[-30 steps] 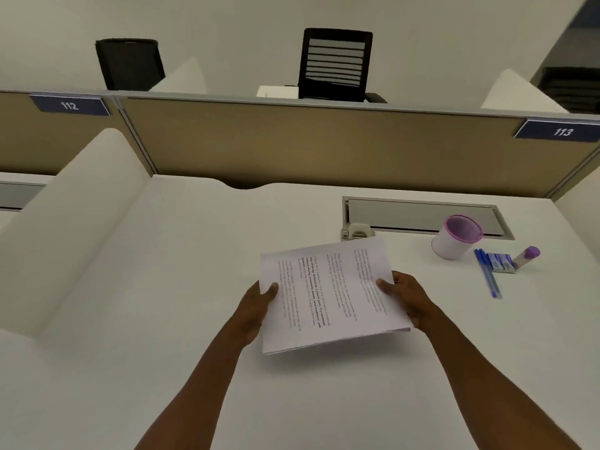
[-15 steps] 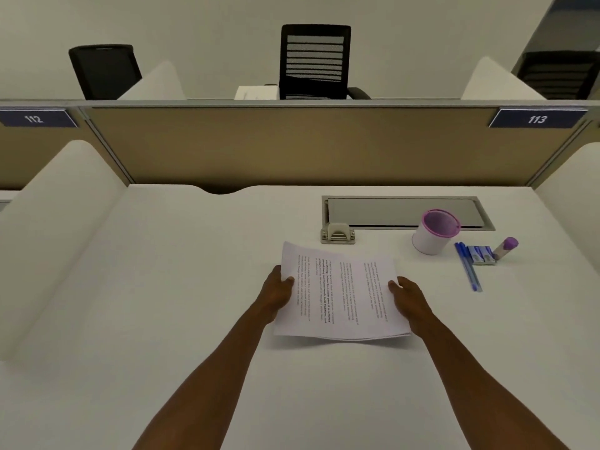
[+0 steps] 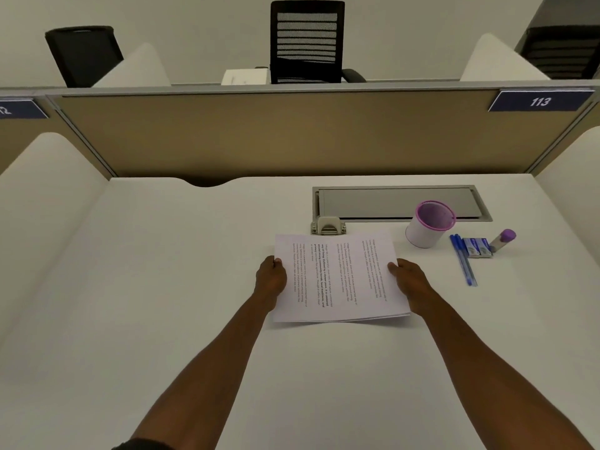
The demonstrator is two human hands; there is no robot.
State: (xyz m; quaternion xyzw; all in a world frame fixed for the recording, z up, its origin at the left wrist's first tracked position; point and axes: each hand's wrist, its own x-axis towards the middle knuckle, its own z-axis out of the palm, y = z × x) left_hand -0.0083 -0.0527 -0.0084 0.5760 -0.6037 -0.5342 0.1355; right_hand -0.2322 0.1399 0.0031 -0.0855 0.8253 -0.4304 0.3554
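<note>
A thin stack of printed sheets [image 3: 337, 277] sits at the middle of the white desk [image 3: 162, 287], its text running sideways to me. My left hand [image 3: 270, 280] grips the stack's left edge with the thumb on top. At the right edge my right hand [image 3: 409, 280] holds it the same way. The sheets' near edge is slightly off the desk. Just beyond the far edge of the paper stands a small grey hole punch [image 3: 328, 225].
A white cup with a pink rim [image 3: 428, 224] stands to the right, then two blue pens [image 3: 462, 259], a small blue box [image 3: 477, 247] and a purple-capped glue stick [image 3: 502, 239]. A grey cable hatch [image 3: 399, 203] lies behind. Beige partition [image 3: 292, 134] and white side dividers enclose the desk.
Both hands have carried the paper stack away from me and levelled it out, so its far edge now reaches the hole punch. The camera view has shifted left.
</note>
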